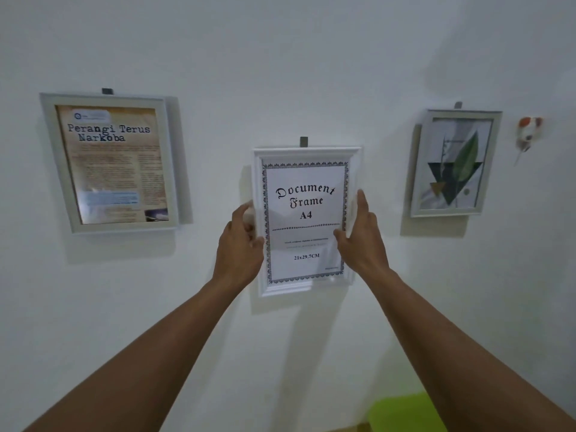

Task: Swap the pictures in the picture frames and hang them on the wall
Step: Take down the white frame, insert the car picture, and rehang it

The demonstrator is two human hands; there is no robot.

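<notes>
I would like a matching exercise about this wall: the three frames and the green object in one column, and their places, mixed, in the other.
1. poster frame
2. document frame
3. leaf frame
4. green object

a. lower right corner of the view
b. on the wall, left
c. held by left hand and right hand
d. on the wall, right

Pairs: 1-b, 2-c, 3-d, 4-a

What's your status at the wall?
Left hand, right hand grip middle frame by its sides. Frame sits below its hook; hung or not, unclear. Nothing in the way.
</notes>
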